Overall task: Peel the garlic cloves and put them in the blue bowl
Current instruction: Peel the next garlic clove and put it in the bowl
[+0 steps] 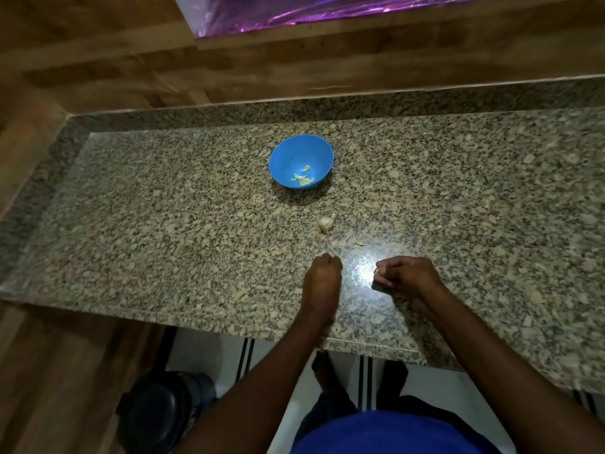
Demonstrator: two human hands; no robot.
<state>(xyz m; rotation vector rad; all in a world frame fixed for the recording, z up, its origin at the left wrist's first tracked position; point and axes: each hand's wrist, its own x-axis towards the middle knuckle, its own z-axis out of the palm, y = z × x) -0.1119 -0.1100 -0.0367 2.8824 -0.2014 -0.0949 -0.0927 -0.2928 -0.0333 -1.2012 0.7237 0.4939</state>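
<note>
A: On the speckled counter (163, 204), what are the hands doing?

B: The left hand (322, 278) rests on the stone with its fingers curled under; I cannot tell whether anything is in it. The right hand (404, 273) sits just beside it, fingers curled, pinching a small pale piece (377, 272) at the fingertips, probably a garlic clove, though it is too small to be sure.

A: And the rest of the garlic?

B: A garlic bulb (327, 222) lies on the counter beyond the left hand, near it and apart from both hands. A loose pale clove or scrap of skin (359, 243) lies beyond the gap between the two hands.

A: The bowl?

B: The blue bowl (294, 152) stands upright farther out, past the bulb and well apart from either hand. A few peeled pieces (303, 178) lie at its bottom.

A: Anything else?

B: A dark round container (163, 411) on the floor, below and left of the left arm.
</note>
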